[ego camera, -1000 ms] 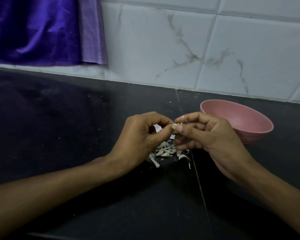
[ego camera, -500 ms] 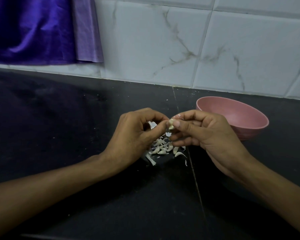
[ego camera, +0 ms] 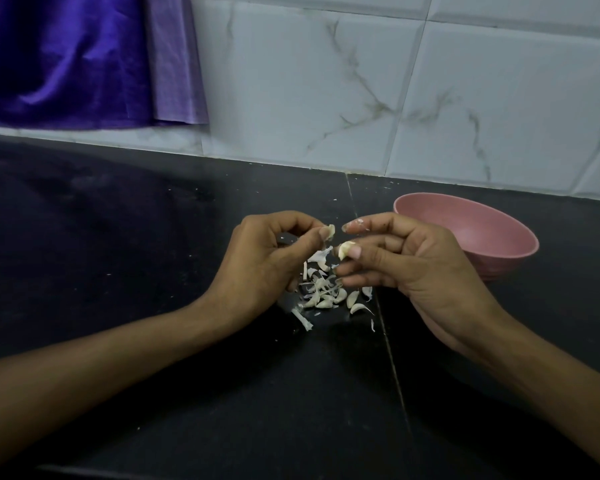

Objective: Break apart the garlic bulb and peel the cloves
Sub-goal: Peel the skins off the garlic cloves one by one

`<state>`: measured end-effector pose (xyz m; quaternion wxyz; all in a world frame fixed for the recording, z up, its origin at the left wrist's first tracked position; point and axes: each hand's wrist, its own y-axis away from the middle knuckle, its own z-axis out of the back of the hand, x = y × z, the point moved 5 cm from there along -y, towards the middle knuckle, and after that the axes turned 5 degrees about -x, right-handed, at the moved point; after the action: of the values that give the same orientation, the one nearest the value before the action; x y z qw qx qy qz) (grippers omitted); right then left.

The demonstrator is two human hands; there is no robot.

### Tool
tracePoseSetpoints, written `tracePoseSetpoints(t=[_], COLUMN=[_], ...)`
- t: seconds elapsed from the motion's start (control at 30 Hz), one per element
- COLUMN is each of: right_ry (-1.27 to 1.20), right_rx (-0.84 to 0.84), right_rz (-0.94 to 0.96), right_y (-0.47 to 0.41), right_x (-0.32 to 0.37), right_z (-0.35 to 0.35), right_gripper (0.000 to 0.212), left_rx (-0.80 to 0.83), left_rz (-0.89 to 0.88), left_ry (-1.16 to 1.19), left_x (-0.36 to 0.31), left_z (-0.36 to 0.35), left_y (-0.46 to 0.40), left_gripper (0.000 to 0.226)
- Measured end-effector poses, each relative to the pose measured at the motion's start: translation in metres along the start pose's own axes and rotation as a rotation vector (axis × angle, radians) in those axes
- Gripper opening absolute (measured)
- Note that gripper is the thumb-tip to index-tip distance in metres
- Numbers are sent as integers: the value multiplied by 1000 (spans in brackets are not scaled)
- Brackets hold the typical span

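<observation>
My right hand (ego camera: 409,261) pinches a small pale garlic clove (ego camera: 344,250) between thumb and a finger, a little above the counter. My left hand (ego camera: 264,261) pinches a scrap of papery garlic skin (ego camera: 330,231) at its thumb tip, a short gap away from the clove. Below both hands lies a pile of garlic cloves and peel scraps (ego camera: 326,294) on the black counter (ego camera: 153,271). A pink bowl (ego camera: 492,233) stands just right of my right hand; I see nothing inside it.
A white marbled tile wall (ego camera: 326,98) runs behind the counter. Purple cloth (ego camera: 66,60) hangs at the upper left. A seam in the counter (ego camera: 388,348) runs from the wall toward me between my hands.
My hands were joined on the clove; now they have drawn apart, the left taking a scrap of skin away while the right keeps the clove.
</observation>
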<state>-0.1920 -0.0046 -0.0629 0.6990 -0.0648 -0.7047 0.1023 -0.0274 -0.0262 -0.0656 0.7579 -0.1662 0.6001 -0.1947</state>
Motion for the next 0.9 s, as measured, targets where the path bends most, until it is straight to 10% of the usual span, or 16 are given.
tracePoseSetpoints(t=[0.9], right_ry=[-37], right_rx=[-20], right_rz=[-50], right_y=[-3], right_x=[-4], right_z=[9], right_gripper=[42], left_rx=[50], left_rz=[-90], left_ry=[-76], left_x=[-3], left_z=[0], left_y=[2], left_gripper=[14])
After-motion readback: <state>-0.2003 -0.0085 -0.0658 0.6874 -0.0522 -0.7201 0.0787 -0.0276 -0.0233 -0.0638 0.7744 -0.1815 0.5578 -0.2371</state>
